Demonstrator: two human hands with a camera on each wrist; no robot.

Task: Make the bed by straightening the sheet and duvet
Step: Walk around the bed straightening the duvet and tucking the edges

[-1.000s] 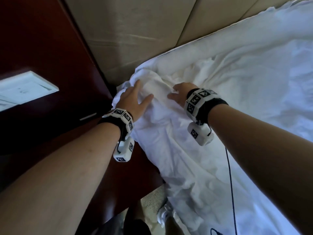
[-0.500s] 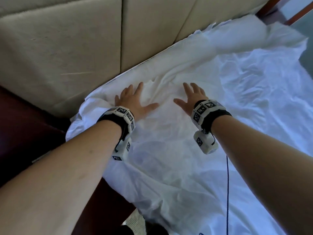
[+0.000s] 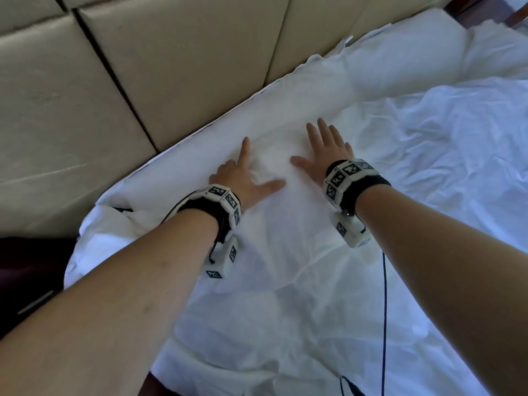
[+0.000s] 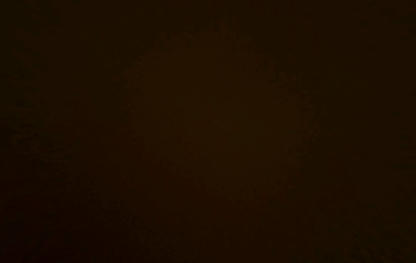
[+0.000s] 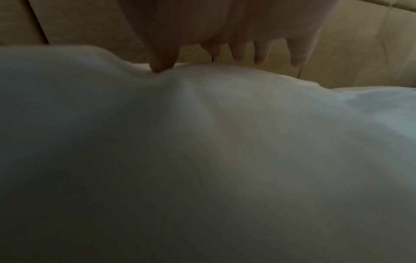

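White bedding covers the bed, and I cannot tell sheet from duvet in it. It lies fairly smooth under my arms and rumpled at the right. My left hand presses flat on it near the head edge, with forefinger and thumb stretched out. A palm's width to the right, my right hand lies flat with its fingers spread. In the right wrist view the right hand has straight fingers and its thumb dents the white fabric. The left wrist view is dark.
A beige padded headboard runs along the far side of the bed. A white pillow lies at the upper right. Dark wooden furniture stands at the left by the bedding's loose corner. A black cable hangs from my right wrist.
Both hands have slid from the bunched corner by the dark furniture to the right along the head edge. They now press flat, and the fabric under them lies smoother.
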